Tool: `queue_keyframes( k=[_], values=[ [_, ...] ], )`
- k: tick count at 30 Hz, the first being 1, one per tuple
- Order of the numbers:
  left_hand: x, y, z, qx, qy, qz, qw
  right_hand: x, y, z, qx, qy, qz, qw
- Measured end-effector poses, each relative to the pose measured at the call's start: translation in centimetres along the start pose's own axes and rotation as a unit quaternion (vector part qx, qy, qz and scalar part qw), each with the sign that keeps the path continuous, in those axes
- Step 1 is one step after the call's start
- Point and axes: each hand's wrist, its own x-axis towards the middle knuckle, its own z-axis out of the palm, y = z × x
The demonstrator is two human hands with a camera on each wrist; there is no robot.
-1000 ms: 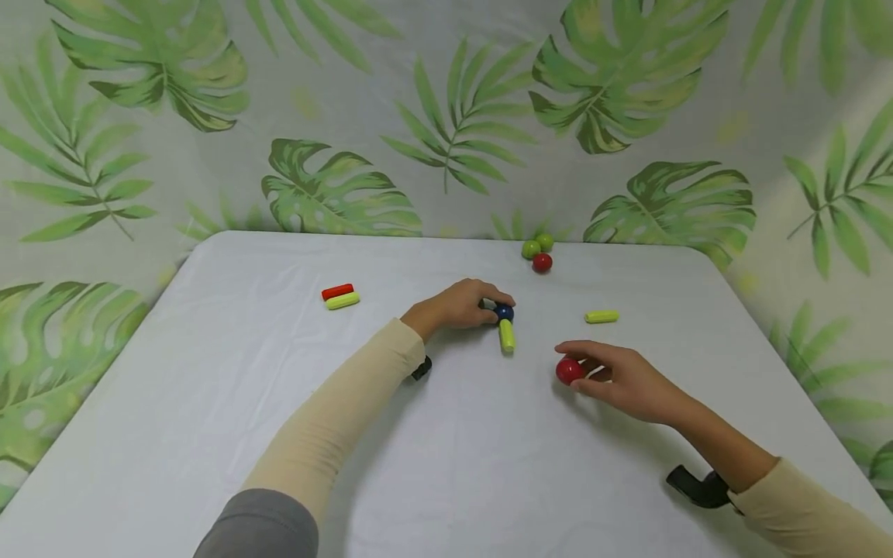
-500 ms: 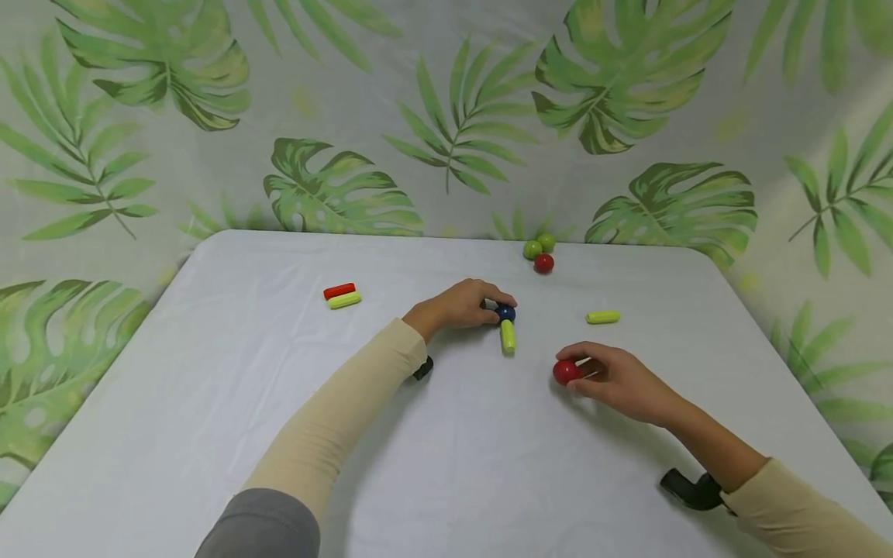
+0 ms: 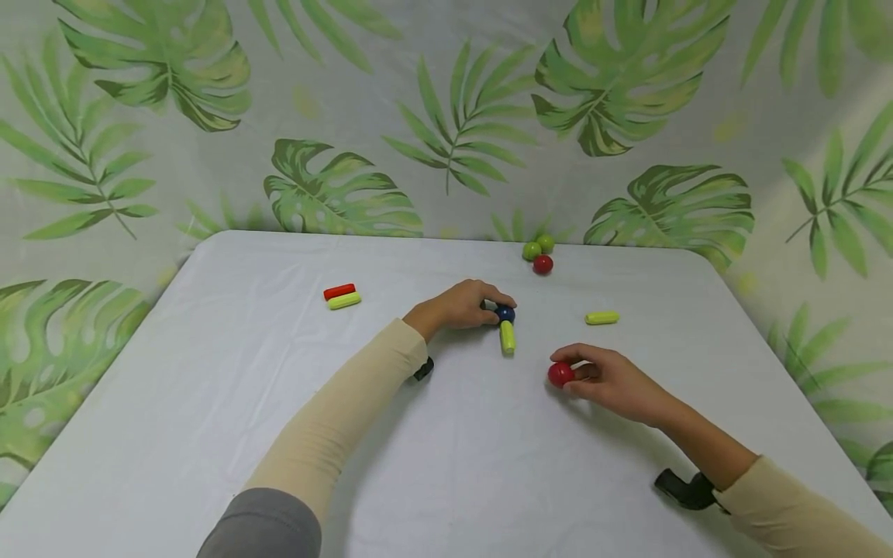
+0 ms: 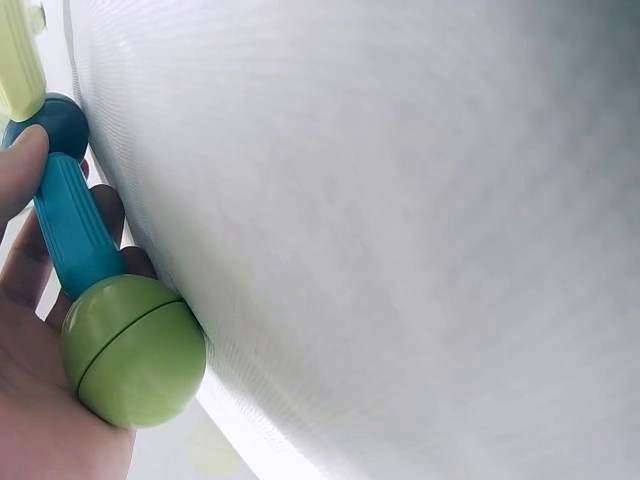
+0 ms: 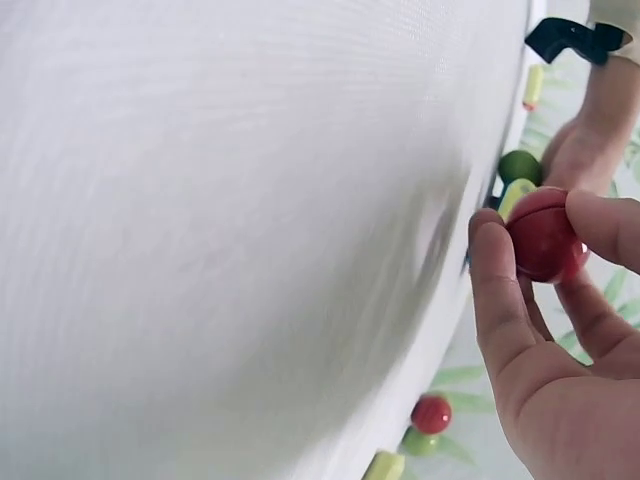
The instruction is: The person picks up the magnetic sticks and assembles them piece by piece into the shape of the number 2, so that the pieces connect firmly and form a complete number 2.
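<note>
Red ball [image 3: 560, 375], pinched by the right hand [image 3: 610, 383], sits right of the head view's centre, lower right of the yellow stick [image 3: 508, 339] pointing down-frame from the blue ball [image 3: 505, 314] the left hand [image 3: 462, 304] grips.

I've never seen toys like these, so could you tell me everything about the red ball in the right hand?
The red ball is round, glossy and plastic-looking, with a thin seam across it. The right hand grips it, apart from the yellow-green rod near the left hand. Whether it touches the white tablecloth is unclear.
</note>
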Motion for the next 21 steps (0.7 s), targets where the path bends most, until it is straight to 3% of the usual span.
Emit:
queue_keyframes(
  k=[8, 14, 21],
  values=[
    [0.1, 0.0, 0.0, 0.002, 0.001, -0.01, 0.9999, 1.4, -0.6, 1.0, 0.062, 0.002, 0.071, 0.9956],
    [0.0, 0.0, 0.0, -0.014, 0.002, -0.009, 0.9999, 2.6, -0.8, 2.1, 0.074, 0.006, 0.076, 0.9944],
    [-0.1, 0.2, -0.1, -0.032, 0.008, -0.015, 0.9994, 3.6, -1.7, 3.0, 0.077, 0.025, 0.111, 0.9905]
  ],
)
